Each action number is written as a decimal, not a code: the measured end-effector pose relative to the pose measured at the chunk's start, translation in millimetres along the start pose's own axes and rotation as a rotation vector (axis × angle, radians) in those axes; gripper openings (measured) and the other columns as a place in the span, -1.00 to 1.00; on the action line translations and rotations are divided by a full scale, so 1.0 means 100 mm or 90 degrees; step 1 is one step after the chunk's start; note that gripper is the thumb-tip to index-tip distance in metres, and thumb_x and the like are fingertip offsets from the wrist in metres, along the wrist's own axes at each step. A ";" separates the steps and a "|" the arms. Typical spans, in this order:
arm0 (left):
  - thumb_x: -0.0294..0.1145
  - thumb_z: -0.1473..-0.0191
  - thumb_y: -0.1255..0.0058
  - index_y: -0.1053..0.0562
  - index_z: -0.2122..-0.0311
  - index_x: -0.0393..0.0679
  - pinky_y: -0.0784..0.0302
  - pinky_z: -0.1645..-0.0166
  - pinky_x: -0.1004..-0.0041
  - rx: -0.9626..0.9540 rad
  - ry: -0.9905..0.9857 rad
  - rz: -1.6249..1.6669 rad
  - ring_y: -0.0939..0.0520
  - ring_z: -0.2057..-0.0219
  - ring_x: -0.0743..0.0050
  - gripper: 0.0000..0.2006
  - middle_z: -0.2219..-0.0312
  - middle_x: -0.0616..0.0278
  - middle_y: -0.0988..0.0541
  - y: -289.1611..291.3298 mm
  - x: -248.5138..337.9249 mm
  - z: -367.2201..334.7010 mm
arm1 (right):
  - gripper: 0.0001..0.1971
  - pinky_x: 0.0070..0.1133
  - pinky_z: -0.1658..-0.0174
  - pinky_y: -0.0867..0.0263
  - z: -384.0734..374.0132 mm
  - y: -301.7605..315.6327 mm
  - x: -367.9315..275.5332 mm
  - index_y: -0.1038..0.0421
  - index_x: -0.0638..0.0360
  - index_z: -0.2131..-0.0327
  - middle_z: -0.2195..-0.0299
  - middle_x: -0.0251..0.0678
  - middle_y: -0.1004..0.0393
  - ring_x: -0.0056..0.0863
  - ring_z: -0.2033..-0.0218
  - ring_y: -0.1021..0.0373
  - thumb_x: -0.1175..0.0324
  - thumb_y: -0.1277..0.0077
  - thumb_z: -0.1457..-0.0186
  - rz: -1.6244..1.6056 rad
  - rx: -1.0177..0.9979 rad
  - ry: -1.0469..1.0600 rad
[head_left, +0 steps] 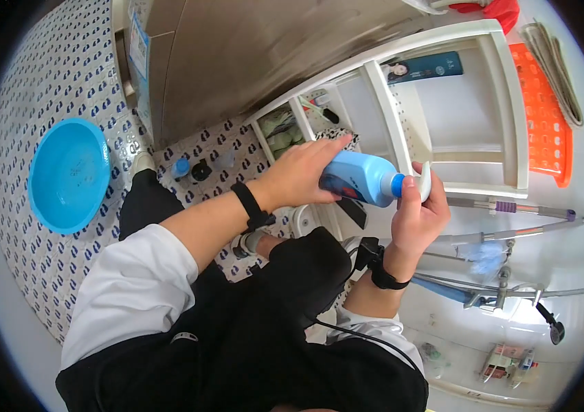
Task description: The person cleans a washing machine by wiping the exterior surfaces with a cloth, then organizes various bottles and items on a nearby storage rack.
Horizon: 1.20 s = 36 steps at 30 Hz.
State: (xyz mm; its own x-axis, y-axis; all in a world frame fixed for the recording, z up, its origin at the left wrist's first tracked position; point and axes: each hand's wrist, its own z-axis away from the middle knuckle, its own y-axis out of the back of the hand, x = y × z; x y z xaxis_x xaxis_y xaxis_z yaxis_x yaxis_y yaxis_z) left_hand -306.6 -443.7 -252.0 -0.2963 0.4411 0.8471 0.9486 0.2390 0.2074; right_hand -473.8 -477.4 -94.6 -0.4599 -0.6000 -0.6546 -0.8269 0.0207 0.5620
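A light blue pump bottle with a darker blue collar and a white pump head lies tilted on its side in front of me, its top toward the right. Wrapped round the bottle's lower body is my left hand, thumb beneath and fingers above. My right hand grips the bottle's top end, fingers closed about the white pump head and the collar. Both hands are in front of a white shelf rack, the right one closest to its near end.
An orange plastic basket with a folded cloth sits at the rack's top. A blue basin stands on the patterned floor at left. Metal poles, a shower head and hoses are at right.
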 end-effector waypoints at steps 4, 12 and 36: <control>-0.20 0.27 -0.48 -0.22 -0.32 -0.12 -0.47 -0.18 0.16 0.092 -0.041 -0.011 -0.54 -0.06 -0.13 0.00 0.00 -0.05 -0.52 -0.06 0.01 0.01 | -0.65 -0.61 0.20 -0.37 -0.06 -0.16 0.03 -0.51 0.38 0.03 0.26 -0.34 -0.55 -0.62 0.28 -0.40 0.38 -0.25 -0.15 0.031 0.084 -0.047; -0.24 0.32 -0.42 -0.18 -0.34 -0.21 -0.43 -0.26 0.21 0.110 0.004 0.123 -0.51 -0.18 -0.10 0.04 -0.17 -0.10 -0.45 0.14 -0.01 -0.13 | -0.36 -0.51 0.02 -0.41 0.18 -0.67 0.37 -0.27 0.30 -0.20 0.01 -0.19 -0.49 -0.44 0.06 -0.46 0.37 -0.30 -0.08 -0.105 -0.129 -0.173; -0.09 -0.26 -0.05 -0.48 0.00 -0.20 -0.53 0.00 0.17 0.168 0.055 0.076 -0.60 0.09 -0.09 -0.61 0.09 0.04 -0.51 0.45 -0.01 -0.09 | -0.40 -0.13 -0.27 -0.26 -2.13 0.05 1.38 -0.30 -0.01 -0.21 -0.16 -0.31 -0.43 -0.23 -0.18 -0.35 -0.01 -0.22 -0.20 -0.530 0.261 -0.491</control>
State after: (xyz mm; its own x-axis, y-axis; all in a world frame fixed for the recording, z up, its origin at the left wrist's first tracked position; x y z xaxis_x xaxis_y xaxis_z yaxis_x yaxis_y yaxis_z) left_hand -263.0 -441.5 -239.4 -0.1635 0.4073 0.8985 0.9115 0.4109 -0.0204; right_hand -473.0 -730.2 -74.6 0.3071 0.0821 -0.9481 -0.9385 0.1913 -0.2875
